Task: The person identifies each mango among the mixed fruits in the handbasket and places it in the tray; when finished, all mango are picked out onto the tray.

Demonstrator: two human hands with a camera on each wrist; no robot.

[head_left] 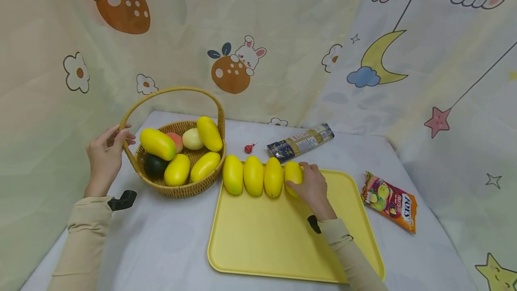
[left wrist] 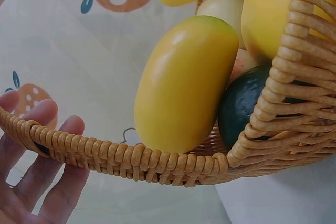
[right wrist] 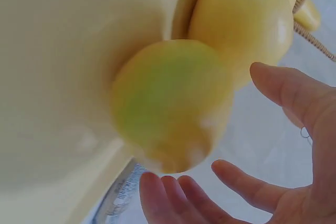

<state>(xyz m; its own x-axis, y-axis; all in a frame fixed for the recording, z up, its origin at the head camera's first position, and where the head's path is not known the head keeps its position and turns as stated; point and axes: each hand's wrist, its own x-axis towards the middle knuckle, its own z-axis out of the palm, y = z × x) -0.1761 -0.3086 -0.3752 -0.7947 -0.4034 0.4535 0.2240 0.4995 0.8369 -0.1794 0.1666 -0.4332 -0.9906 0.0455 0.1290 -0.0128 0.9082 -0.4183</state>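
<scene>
My left hand (head_left: 106, 154) holds the handle of the wicker basket (head_left: 183, 191) at its left side, the fingers (left wrist: 63, 182) reaching behind the woven cane. Inside the basket are several yellow mangoes (head_left: 158, 144), a dark green avocado (head_left: 155, 165), a peach (head_left: 176, 142) and a pale round fruit (head_left: 192, 139). Several more mangoes stand in a row along the far edge of the yellow tray (head_left: 258, 246). Around the rightmost mango (right wrist: 170, 106) my right hand (head_left: 314, 187) is spread, with gaps showing beside its thumb and fingers in the right wrist view.
Behind the tray lie a red lollipop (head_left: 248, 148) and a pack of spaghetti (head_left: 300, 143). An orange Fox's candy bag (head_left: 389, 202) lies to the tray's right. A patterned cloth (head_left: 282, 57) hangs at the back of the white table (head_left: 161, 241).
</scene>
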